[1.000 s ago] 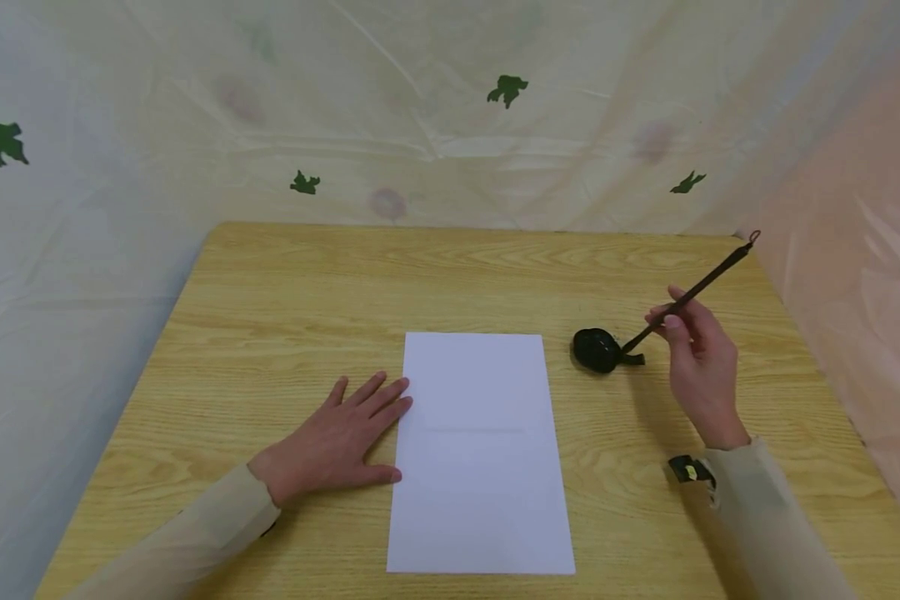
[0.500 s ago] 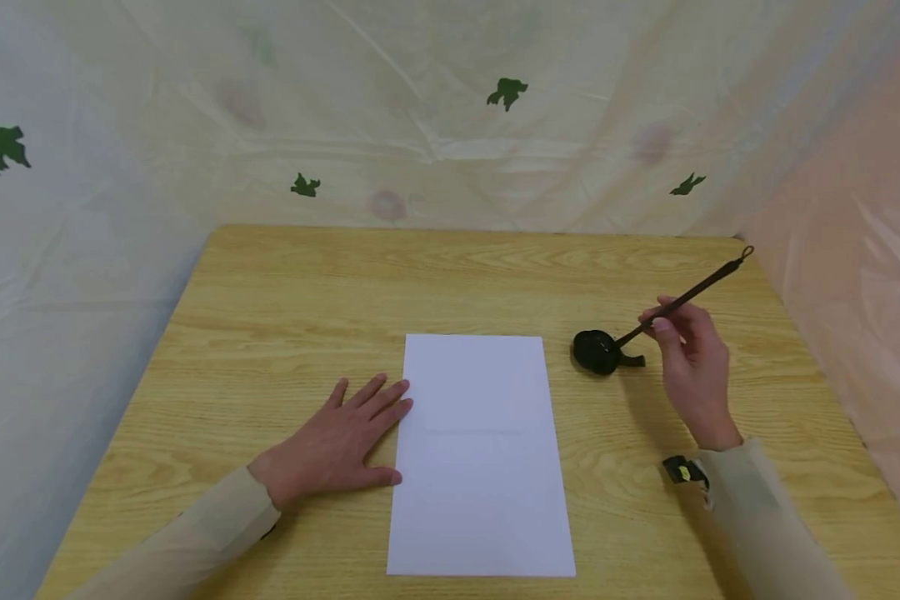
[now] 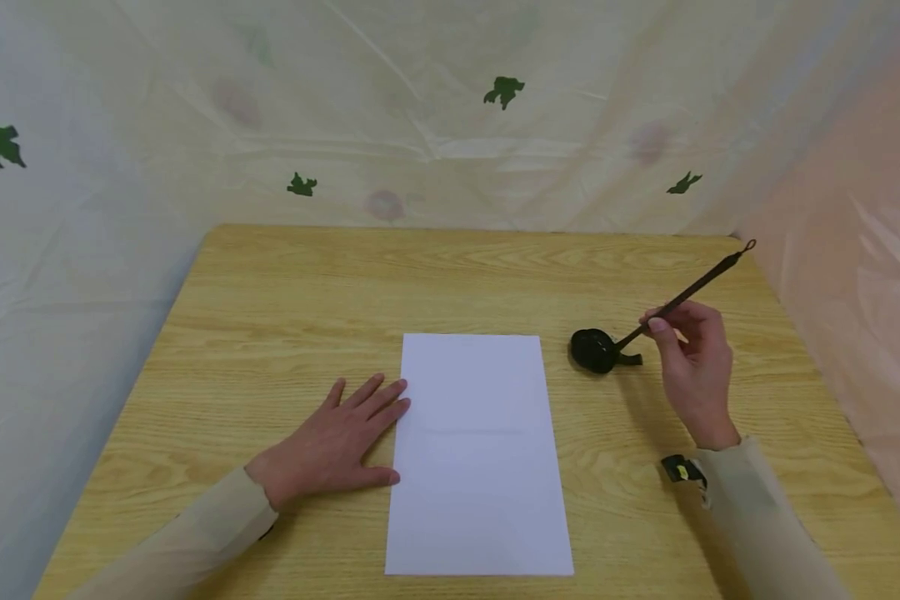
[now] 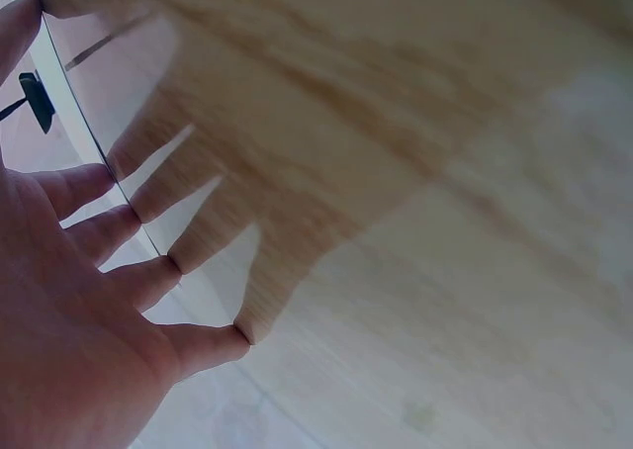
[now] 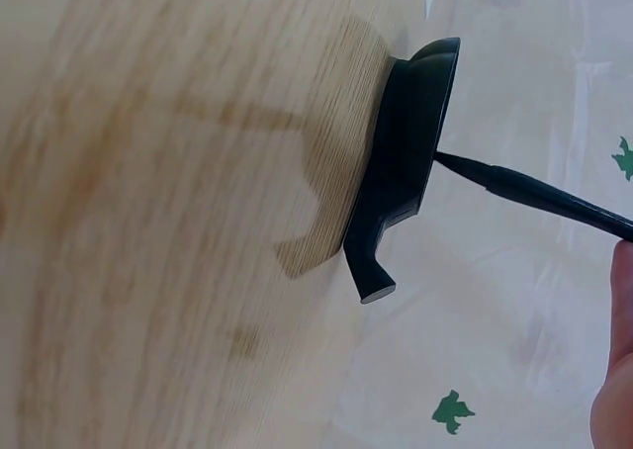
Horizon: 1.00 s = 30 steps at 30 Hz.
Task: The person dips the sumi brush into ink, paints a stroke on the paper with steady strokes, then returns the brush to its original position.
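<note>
My right hand (image 3: pixel 699 375) pinches a dark writing brush (image 3: pixel 693 287) by its shaft, with the looped end pointing up to the right. The brush's tip meets the rim of a black ink dish (image 3: pixel 592 351) that has a short curved stem; the right wrist view shows this dish (image 5: pixel 406 133) side-on with the bristles (image 5: pixel 460 164) at its edge. A white sheet of paper (image 3: pixel 476 467) lies in front of me, a faint line across its middle. My left hand (image 3: pixel 330 446) rests spread on the table, fingertips and thumb at the paper's left edge.
The wooden table (image 3: pixel 285 292) reaches back to a pale curtain (image 3: pixel 435 100) with green bird shapes, which also hangs along both sides. A small black device (image 3: pixel 678 468) sits at my right cuff.
My right hand has shifted slightly left and down, and the brush now slants a little flatter, its tip nearer the dish's rim. The left hand and the paper stay put.
</note>
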### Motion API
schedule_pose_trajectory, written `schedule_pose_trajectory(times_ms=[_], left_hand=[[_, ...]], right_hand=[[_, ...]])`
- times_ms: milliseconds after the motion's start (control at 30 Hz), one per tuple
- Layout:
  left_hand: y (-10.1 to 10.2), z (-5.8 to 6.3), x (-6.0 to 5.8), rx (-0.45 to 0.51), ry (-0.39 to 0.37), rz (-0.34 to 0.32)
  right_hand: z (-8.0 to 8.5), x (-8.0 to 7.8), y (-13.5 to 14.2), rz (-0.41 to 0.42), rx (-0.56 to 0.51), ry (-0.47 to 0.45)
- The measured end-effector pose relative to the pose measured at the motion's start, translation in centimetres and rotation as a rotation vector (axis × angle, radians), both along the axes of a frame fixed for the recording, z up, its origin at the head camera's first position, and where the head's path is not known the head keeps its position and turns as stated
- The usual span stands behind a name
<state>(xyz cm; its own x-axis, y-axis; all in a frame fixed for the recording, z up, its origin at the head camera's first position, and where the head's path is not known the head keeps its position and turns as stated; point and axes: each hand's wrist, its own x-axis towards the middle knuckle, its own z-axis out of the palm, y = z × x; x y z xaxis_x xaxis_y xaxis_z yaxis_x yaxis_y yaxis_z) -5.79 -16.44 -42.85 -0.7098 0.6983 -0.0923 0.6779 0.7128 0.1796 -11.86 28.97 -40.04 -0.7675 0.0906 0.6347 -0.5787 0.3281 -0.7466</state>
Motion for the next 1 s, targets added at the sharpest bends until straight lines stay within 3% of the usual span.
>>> schedule_pose_trajectory(times_ms=[200, 433, 833, 1000], left_hand=[[0.0, 0.0, 0.0, 0.006, 0.008, 0.0], [0.0, 0.1, 0.0, 0.009, 0.01, -0.001], [0.0, 0.1, 0.0, 0.013, 0.015, -0.003], [-0.1, 0.1, 0.0, 0.015, 0.005, 0.003]], right_hand=[[0.8, 0.5, -0.5, -0.002, 0.016, -0.014], [0.5, 0.4, -0.3, -0.124, 0.122, -0.026], [-0.1, 0.3, 0.4, -0.142, 0.22, 0.0], [0.2, 0.6, 0.7, -0.144, 0.203, -0.003]])
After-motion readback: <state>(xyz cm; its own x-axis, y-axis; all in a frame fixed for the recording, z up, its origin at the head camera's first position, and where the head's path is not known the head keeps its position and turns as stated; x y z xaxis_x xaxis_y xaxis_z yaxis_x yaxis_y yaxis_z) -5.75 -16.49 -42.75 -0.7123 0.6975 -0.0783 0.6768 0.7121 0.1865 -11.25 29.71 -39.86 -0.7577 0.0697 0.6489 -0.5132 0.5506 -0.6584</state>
